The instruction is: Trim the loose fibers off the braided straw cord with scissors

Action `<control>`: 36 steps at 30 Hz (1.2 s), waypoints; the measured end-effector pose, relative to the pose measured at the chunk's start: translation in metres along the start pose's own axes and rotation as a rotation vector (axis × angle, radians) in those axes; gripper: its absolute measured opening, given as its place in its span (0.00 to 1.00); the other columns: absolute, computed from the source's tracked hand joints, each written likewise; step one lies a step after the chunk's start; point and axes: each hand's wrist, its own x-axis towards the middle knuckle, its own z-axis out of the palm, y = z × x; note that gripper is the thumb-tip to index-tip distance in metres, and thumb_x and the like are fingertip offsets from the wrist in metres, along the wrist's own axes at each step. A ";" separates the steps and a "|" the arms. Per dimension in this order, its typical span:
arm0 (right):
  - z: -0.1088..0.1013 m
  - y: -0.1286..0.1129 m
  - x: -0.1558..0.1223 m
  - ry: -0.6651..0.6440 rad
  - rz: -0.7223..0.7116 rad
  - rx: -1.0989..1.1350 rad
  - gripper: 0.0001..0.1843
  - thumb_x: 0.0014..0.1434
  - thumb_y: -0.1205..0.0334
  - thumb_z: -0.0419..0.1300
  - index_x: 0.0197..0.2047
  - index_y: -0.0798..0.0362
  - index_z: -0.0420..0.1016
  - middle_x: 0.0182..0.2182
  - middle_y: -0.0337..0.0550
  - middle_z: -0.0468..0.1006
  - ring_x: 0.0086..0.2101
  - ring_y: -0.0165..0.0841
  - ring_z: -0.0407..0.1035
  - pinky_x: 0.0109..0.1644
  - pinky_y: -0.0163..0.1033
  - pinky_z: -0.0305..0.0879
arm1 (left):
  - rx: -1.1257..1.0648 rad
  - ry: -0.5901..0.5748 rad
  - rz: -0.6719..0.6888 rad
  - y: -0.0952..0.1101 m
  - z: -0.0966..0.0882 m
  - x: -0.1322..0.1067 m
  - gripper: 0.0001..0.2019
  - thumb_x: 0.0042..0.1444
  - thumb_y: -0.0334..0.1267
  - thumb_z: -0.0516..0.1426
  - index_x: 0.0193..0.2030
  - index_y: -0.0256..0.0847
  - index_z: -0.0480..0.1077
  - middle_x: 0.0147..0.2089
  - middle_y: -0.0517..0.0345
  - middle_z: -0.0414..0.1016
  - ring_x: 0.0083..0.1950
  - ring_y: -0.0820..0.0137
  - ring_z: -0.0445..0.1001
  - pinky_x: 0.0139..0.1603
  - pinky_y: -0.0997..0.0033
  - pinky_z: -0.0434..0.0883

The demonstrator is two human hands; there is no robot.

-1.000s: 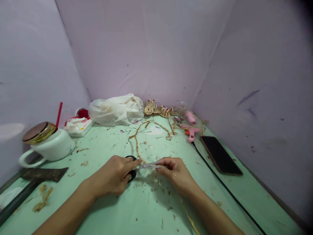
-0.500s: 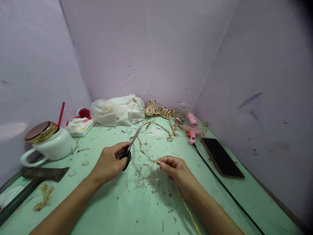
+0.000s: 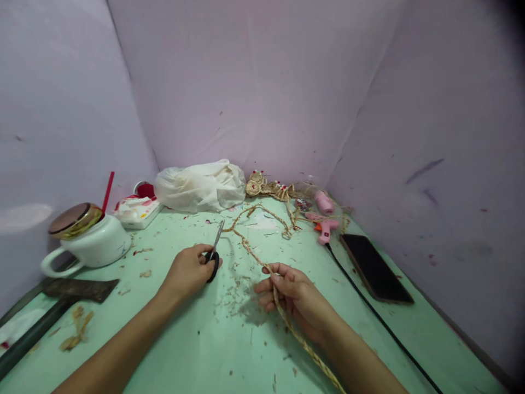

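Note:
My left hand (image 3: pixel 188 272) is closed round the black handles of a pair of scissors (image 3: pixel 214 250), which rest low on the green table (image 3: pixel 213 350) with the blades pointing away from me. My right hand (image 3: pixel 296 298) is closed on a braided straw rope (image 3: pixel 262 262). The rope runs from my right wrist, through the fingers, and off toward the back of the table. Straw trimmings (image 3: pixel 235 295) lie scattered between my two hands.
A white mug with a gold lid (image 3: pixel 84 238) and a dark hatchet (image 3: pixel 61 301) sit at the left. A white plastic bag (image 3: pixel 200 186), woven straw pieces (image 3: pixel 266 189), a pink glue gun (image 3: pixel 325 227) with its black cord, and a phone (image 3: pixel 375 268) lie at the back and right.
The scissors left the rope and swung to the left and down to the table, blades now pointing away. My right hand drew the rope closer and wrapped its fingers round it.

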 end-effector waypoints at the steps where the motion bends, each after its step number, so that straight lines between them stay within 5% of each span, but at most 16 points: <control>1: 0.000 0.000 0.000 -0.020 0.018 0.022 0.10 0.50 0.61 0.58 0.35 0.55 0.62 0.28 0.48 0.78 0.23 0.30 0.71 0.28 0.34 0.63 | 0.138 0.047 0.028 -0.003 -0.001 0.002 0.14 0.44 0.42 0.53 0.37 0.39 0.69 0.21 0.59 0.69 0.23 0.69 0.66 0.23 0.73 0.57; 6: -0.003 0.001 0.000 -0.122 0.060 0.127 0.09 0.51 0.68 0.57 0.37 0.56 0.61 0.34 0.52 0.77 0.33 0.35 0.73 0.40 0.42 0.65 | 0.469 0.135 0.033 -0.009 -0.009 0.007 0.14 0.45 0.40 0.51 0.38 0.43 0.71 0.30 0.54 0.74 0.32 0.62 0.69 0.27 0.70 0.59; 17: -0.004 0.004 0.001 -0.145 0.052 0.134 0.11 0.49 0.67 0.59 0.36 0.56 0.61 0.38 0.54 0.76 0.37 0.37 0.72 0.46 0.46 0.62 | 0.584 0.159 -0.005 -0.013 -0.014 0.011 0.16 0.45 0.43 0.50 0.40 0.47 0.71 0.32 0.54 0.74 0.33 0.59 0.70 0.25 0.70 0.57; 20: -0.003 0.003 0.000 -0.147 0.052 0.128 0.11 0.48 0.66 0.60 0.35 0.56 0.62 0.38 0.53 0.76 0.37 0.37 0.72 0.46 0.46 0.62 | 0.414 0.137 -0.010 -0.010 -0.011 0.011 0.16 0.43 0.43 0.53 0.39 0.43 0.71 0.27 0.55 0.73 0.29 0.63 0.69 0.25 0.71 0.59; 26: -0.002 0.005 -0.001 -0.107 0.012 0.043 0.11 0.48 0.65 0.61 0.35 0.55 0.65 0.36 0.48 0.77 0.32 0.31 0.72 0.41 0.40 0.62 | -0.346 -0.076 -0.180 0.007 0.002 0.001 0.24 0.40 0.43 0.57 0.44 0.31 0.66 0.23 0.55 0.71 0.21 0.72 0.67 0.16 0.77 0.55; 31: -0.003 0.005 0.001 -0.049 -0.032 -0.008 0.15 0.46 0.66 0.61 0.40 0.55 0.71 0.36 0.46 0.77 0.24 0.25 0.68 0.32 0.34 0.60 | -0.454 -0.097 -0.140 0.008 0.006 -0.002 0.23 0.37 0.41 0.60 0.41 0.31 0.65 0.22 0.55 0.70 0.19 0.73 0.67 0.15 0.79 0.55; 36: 0.000 0.005 0.001 0.038 -0.030 -0.002 0.12 0.42 0.70 0.62 0.34 0.56 0.75 0.35 0.46 0.77 0.27 0.26 0.66 0.31 0.32 0.59 | -0.666 -0.117 -0.150 0.002 0.010 -0.002 0.21 0.39 0.39 0.61 0.41 0.34 0.64 0.25 0.54 0.72 0.21 0.74 0.69 0.15 0.82 0.55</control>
